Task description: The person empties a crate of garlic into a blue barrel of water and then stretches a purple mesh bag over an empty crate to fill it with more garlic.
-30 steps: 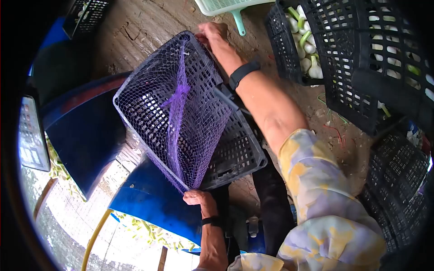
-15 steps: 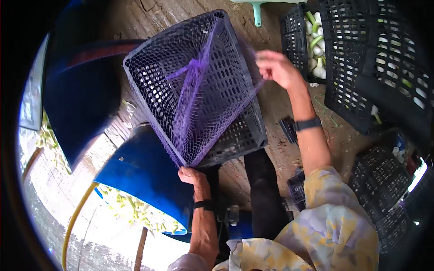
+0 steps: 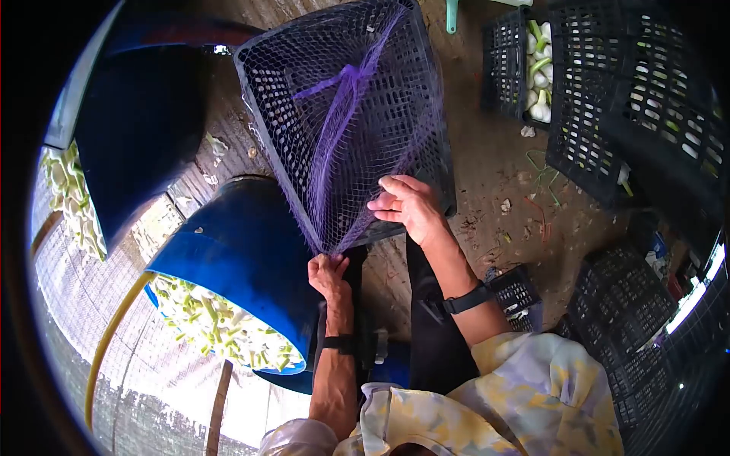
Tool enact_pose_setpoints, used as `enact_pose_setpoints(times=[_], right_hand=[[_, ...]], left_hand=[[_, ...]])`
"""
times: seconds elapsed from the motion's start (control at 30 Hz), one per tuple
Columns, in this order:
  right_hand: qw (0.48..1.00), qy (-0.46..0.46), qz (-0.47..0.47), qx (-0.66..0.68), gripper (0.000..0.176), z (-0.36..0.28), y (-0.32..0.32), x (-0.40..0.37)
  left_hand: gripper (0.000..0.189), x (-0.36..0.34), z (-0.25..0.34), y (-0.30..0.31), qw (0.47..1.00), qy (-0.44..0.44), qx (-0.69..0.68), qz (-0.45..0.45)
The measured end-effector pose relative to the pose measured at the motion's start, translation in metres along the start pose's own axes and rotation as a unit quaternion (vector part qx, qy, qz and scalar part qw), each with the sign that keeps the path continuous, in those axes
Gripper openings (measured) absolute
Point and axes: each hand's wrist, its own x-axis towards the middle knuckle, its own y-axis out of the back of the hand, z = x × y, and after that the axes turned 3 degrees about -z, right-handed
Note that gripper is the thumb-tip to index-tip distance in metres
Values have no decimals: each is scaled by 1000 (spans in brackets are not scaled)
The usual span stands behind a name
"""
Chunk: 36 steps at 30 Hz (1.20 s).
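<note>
A purple mesh bag (image 3: 334, 140) is stretched across a black plastic crate (image 3: 266, 144), with a knotted purple tuft in its middle. My left hand (image 3: 329, 277) is closed on the gathered mesh at the crate's near left corner. Over the crate's near side, my right hand (image 3: 413, 207) has its fingers curled at the edge of the mesh, seemingly pinching it; its fingertips partly cover the contact. Through the mesh the crate's slotted walls show, and I see nothing in the crate.
A tipped blue barrel (image 3: 228, 266) holds cut green and white stalks (image 3: 217, 323) at left. A dark barrel (image 3: 141, 129) lies beyond it. At right stand black crates (image 3: 585, 99) with white bulbs (image 3: 540, 72). More dark crates (image 3: 623, 304) are lower right. Scraps litter the floor.
My right hand has moved from the crate's far right side down and left to its near side. The mesh now reaches further over the right wall. The left hand stays at the corner.
</note>
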Motion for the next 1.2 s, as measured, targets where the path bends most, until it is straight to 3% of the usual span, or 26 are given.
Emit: enact_pose_setpoints(times=[0.03,0.13,0.2,0.23,0.27,0.33,0.37,0.43,0.47,0.53,0.57,0.6,0.67,0.87,0.93,1.07,1.13,1.2], right_hand=[[996,-19,-28,82,22,1,-2,0],[987,-8,-15,162,11,20,26,-23],[984,18,123,124,6,35,52,-37],[973,40,226,23,5,43,58,-35],[957,167,215,-102,6,60,78,-24],[883,234,297,-279,17,85,101,-1],[882,234,298,-280,17,83,101,-5],[746,232,395,-483,29,77,101,-13],[745,232,396,-485,29,82,106,-13],[694,158,422,-562,39,89,115,-13],[886,-20,353,-300,26,83,115,-12],[886,-18,354,-299,26,88,115,-9],[933,33,351,-78,20,102,110,-5],[921,122,370,-10,14,103,105,-18],[909,164,382,14,14,92,101,-35],[911,246,325,65,16,48,84,-89],[919,322,160,163,16,37,80,-105],[920,317,134,189,18,33,77,-118]], left_hand=[[8,2,0,-1,1000,23,-19,-5],[10,7,0,3,992,90,-83,-28],[12,13,-3,2,975,156,-158,-31],[12,14,-4,1,974,160,-159,-33],[12,14,-4,0,969,175,-171,-18],[13,17,-8,4,965,192,-181,-3],[12,20,-12,6,965,193,-174,-24],[12,25,-20,11,965,197,-167,-46],[9,27,-21,12,967,195,-157,-46],[7,28,-22,12,968,196,-148,-47],[6,31,-20,11,970,189,-148,-41],[5,34,-19,10,971,182,-148,-35],[5,34,-14,6,973,181,-132,-49],[10,30,-10,6,959,195,-187,-90],[17,10,8,4,949,174,-192,-177],[22,-13,36,10,922,156,-221,-277],[20,-13,51,16,866,138,-336,-343],[17,-13,59,19,832,128,-381,-383]])
